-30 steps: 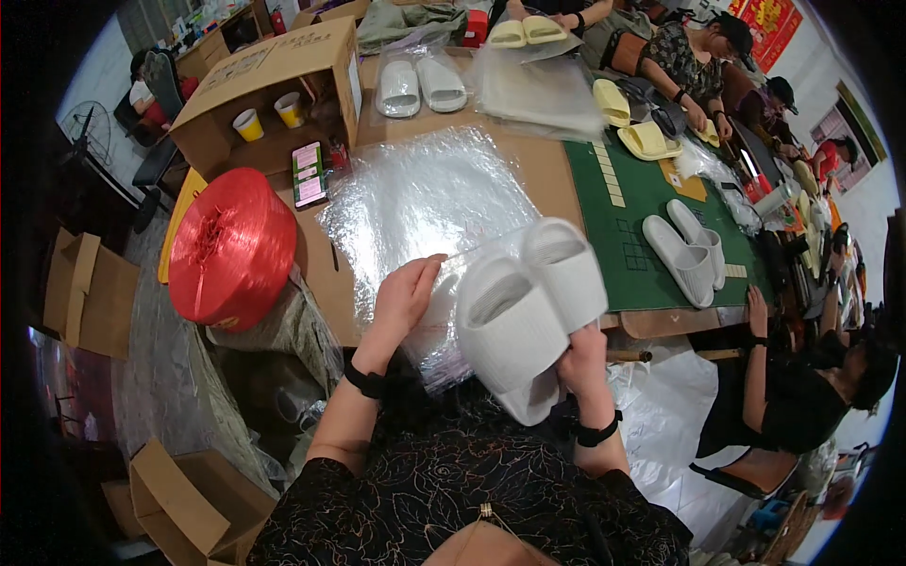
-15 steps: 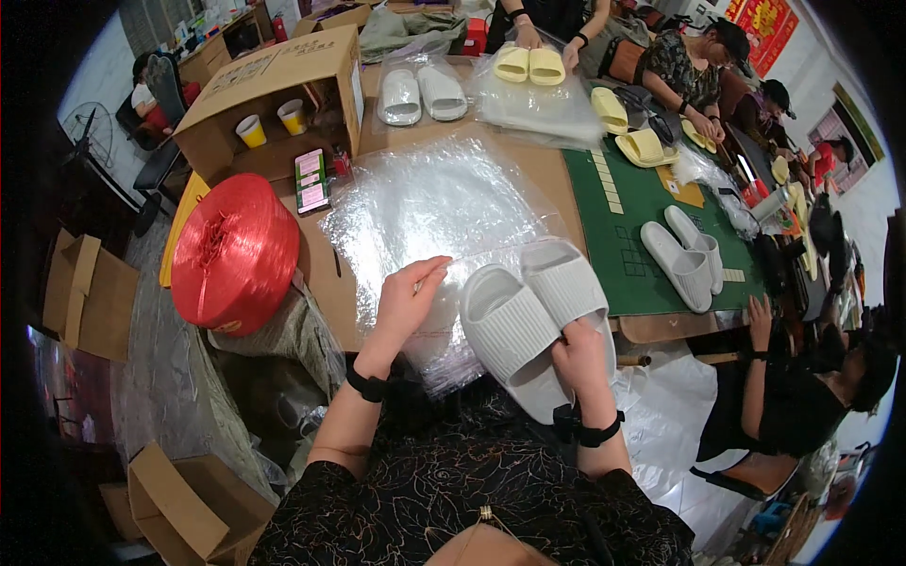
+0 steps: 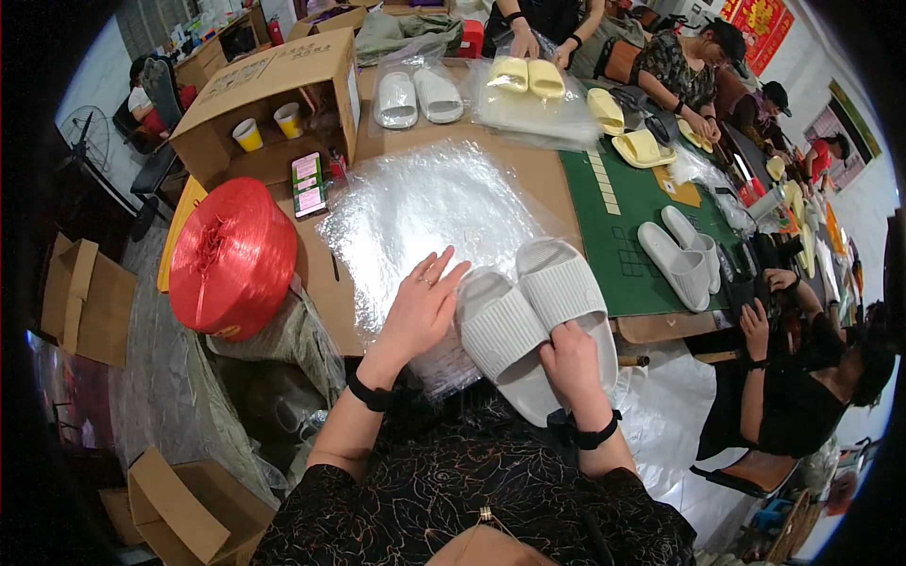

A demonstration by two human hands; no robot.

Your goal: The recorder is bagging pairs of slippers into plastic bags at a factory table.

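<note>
A pair of light grey slippers [image 3: 505, 330] with ribbed straps lies side by side at the table's near edge. My right hand [image 3: 574, 363] is closed on the pair from its near side, fingers tucked in by the straps. Just left of them, my left hand [image 3: 420, 307] is open, with its fingers spread and a ring on one finger. It hovers over or rests on a stack of clear plastic bags [image 3: 425, 198]; contact cannot be made out. The slippers' toe ends overlap the stack's near right part.
A big red twine roll [image 3: 231, 255] stands left, near a phone [image 3: 309, 184] and a carton [image 3: 274, 94] holding two cups. More grey slippers [image 3: 675, 269] lie on a green mat [image 3: 613, 283]. Across the table a person handles yellow slippers [image 3: 528, 75]; others sit at right.
My left hand has gone from pinched fingers at a plastic bag's edge to spread fingers. The slippers in my right hand have barely shifted. Across the table, the person's hands moved slightly left.
</note>
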